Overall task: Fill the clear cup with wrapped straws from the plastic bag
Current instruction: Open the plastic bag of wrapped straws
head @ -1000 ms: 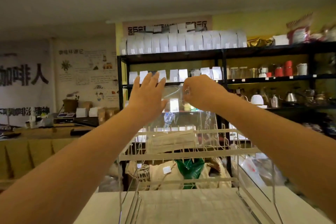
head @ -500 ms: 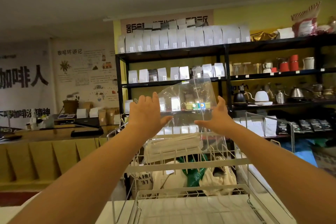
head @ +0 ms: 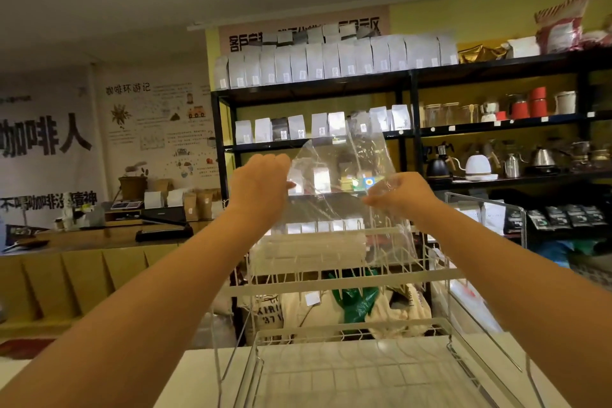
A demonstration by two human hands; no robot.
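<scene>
Plastic bag [head: 344, 195]: pinched by your left hand [head: 261, 184] and right hand [head: 402, 195]; wrapped straws [head: 309, 250] lie crosswise below, nearer your left.

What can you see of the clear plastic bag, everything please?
The plastic bag is thin, clear, crinkled film, held upright in the air above the white wire rack. The left hand grips its left edge, the right hand its right. Its top is empty and see-through; a bundle of white wrapped straws lies crosswise at the bottom.
</scene>
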